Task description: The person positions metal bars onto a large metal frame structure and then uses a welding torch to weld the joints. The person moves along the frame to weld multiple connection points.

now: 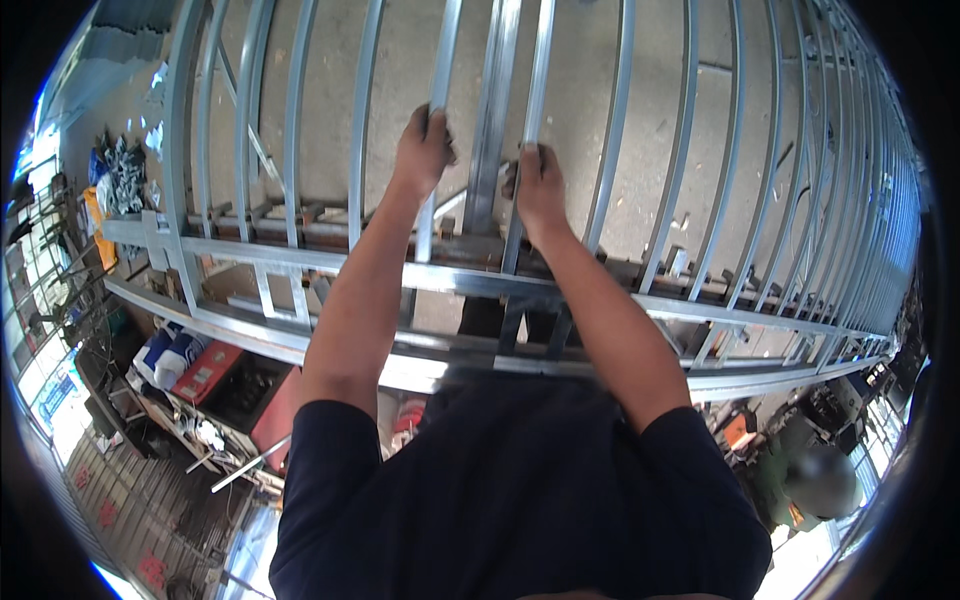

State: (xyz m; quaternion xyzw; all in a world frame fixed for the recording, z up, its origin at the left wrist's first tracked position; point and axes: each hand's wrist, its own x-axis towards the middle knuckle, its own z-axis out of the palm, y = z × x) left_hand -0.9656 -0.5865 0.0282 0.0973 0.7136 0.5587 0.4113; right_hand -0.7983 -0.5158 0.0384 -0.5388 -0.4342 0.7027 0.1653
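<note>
A large metal frame with many upright bars stands before me. My left hand (426,152) is closed around one slim bar (445,55), left of the frame's wider middle post (492,110). On that post's other side, my right hand (540,188) wraps round a second slim bar (539,75), a little lower than the left. Both bars run down to the long bottom rail (462,279), which crosses beneath my forearms. My fingers are partly hidden behind the bars.
Scraps and small metal pieces lie on the concrete floor (655,140) behind the bars. At lower left is a red box (212,372) beside white and blue bundles (165,356). A dark crumpled pile (122,175) lies far left. Another person (800,470) is at lower right.
</note>
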